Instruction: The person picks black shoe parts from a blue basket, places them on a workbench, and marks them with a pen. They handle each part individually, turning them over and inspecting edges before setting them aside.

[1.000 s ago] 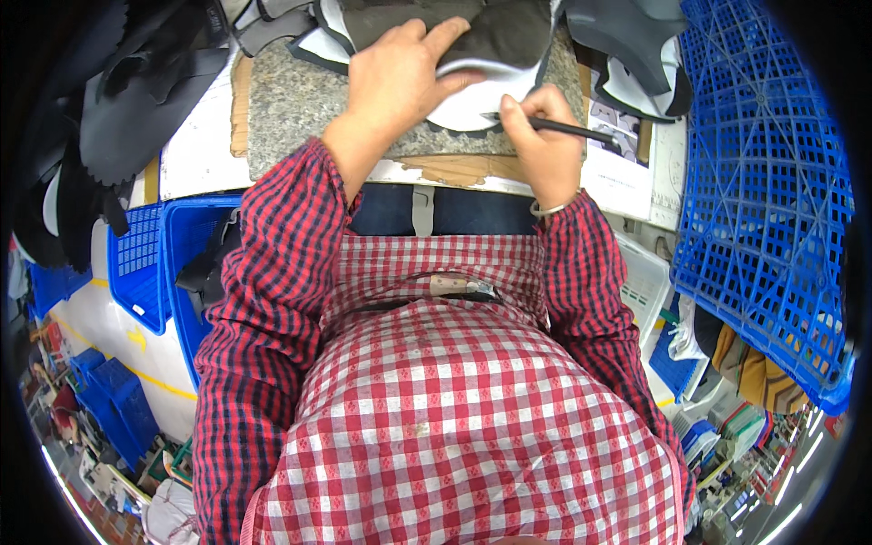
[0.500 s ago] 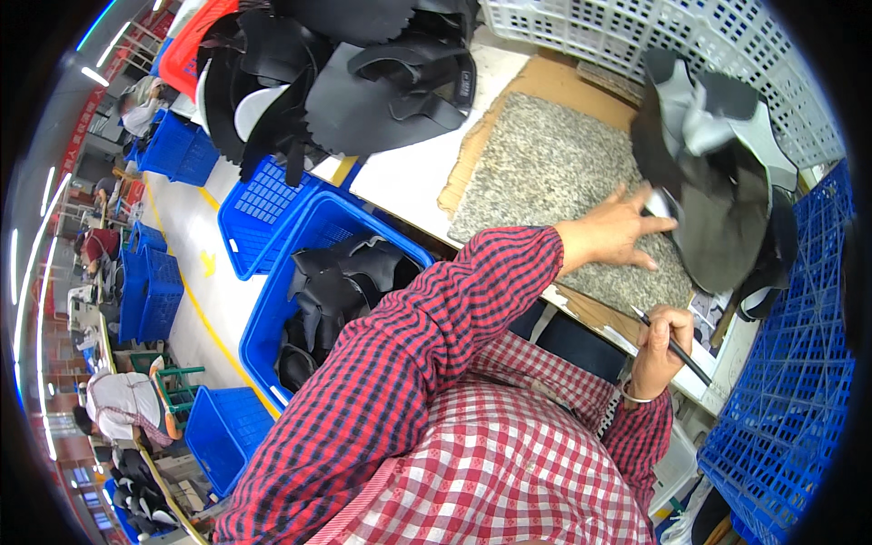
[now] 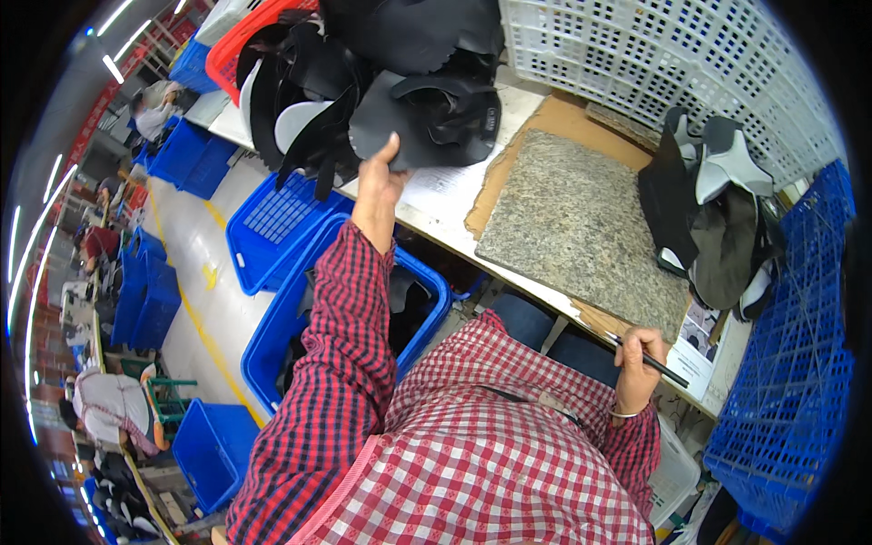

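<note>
- The left hand [image 3: 380, 182] reaches out to the person's left and is pinched on the edge of a dark grey cut piece [image 3: 413, 127] — one of a heap of black pieces [image 3: 336, 82] at the left end of the workbench [image 3: 427, 213].
- The right hand [image 3: 636, 359] sits near the bench's front edge, fingers closed around a thin dark pen [image 3: 656, 363]; the two hands are well apart.
- A speckled stone slab [image 3: 581, 227] lies bare on a brown board in the middle of the bench.
- Beyond its right side rests a stack of black, grey and white pieces [image 3: 718, 209].
- A white lattice crate [image 3: 654, 64] stands behind; a blue one [image 3: 790, 400] at the right.
- Under the bench are blue bins [image 3: 272, 327] — more line the pale floor [image 3: 195, 291], where another seated person [image 3: 109, 409] works.
</note>
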A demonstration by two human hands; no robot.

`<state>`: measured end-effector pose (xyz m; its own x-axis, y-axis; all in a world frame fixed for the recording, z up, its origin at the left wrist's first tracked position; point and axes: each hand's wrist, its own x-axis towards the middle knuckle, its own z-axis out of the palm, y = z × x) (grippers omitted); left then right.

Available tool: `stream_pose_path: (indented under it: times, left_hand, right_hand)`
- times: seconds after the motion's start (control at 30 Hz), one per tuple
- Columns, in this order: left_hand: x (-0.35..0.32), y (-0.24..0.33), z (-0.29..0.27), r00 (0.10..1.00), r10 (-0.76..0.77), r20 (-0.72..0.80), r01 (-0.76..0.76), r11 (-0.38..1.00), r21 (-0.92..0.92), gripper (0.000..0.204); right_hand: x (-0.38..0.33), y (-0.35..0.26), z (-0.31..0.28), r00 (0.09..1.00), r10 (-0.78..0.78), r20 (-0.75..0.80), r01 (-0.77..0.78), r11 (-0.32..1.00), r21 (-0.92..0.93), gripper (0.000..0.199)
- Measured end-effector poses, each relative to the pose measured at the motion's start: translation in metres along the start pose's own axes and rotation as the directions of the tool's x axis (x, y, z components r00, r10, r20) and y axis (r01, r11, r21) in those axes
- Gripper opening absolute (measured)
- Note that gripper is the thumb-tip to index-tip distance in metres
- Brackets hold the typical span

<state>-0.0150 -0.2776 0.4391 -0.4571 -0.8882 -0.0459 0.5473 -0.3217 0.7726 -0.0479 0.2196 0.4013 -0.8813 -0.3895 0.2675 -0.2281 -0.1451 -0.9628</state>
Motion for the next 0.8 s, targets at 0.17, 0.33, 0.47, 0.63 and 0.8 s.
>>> stream_pose_path:
  times: [0.17, 0.33, 0.47, 0.63, 0.8]
  left_hand:
    - [-0.017, 0.084, 0.102, 0.812, 0.472, 0.344, -0.526, 0.847, 0.079, 0.039]
    - [-0.066, 0.044, 0.166, 0.166, 0.529, 0.832, -0.975, -0.036, 0.217, 0.032]
    - [-0.12, -0.073, 0.13, 0.165, -0.558, 0.813, -0.905, 0.242, 0.35, 0.052]
    - [-0.095, -0.117, 0.079, 0.076, -0.71, 0.7, -0.682, 0.476, 0.556, 0.059]
    - [-0.081, -0.12, 0.071, 0.13, -0.529, 0.839, -0.9, 0.291, 0.323, 0.064]
  right_hand:
    - [-0.008, -0.019, -0.01, 0.997, 0.007, -0.076, -0.009, 1.0, -0.022, 0.02]
    - [-0.012, -0.02, -0.02, 0.987, -0.01, -0.162, 0.009, 1.0, -0.006, 0.019]
    - [-0.001, -0.019, -0.02, 0.987, -0.013, -0.163, -0.001, 0.996, -0.088, 0.018]
    - [0.042, -0.009, -0.002, 0.99, 0.139, -0.032, -0.14, 0.989, -0.038, 0.016]
    - [0.108, 0.024, 0.049, 0.957, 0.165, 0.239, -0.18, 0.983, 0.042, 0.016]
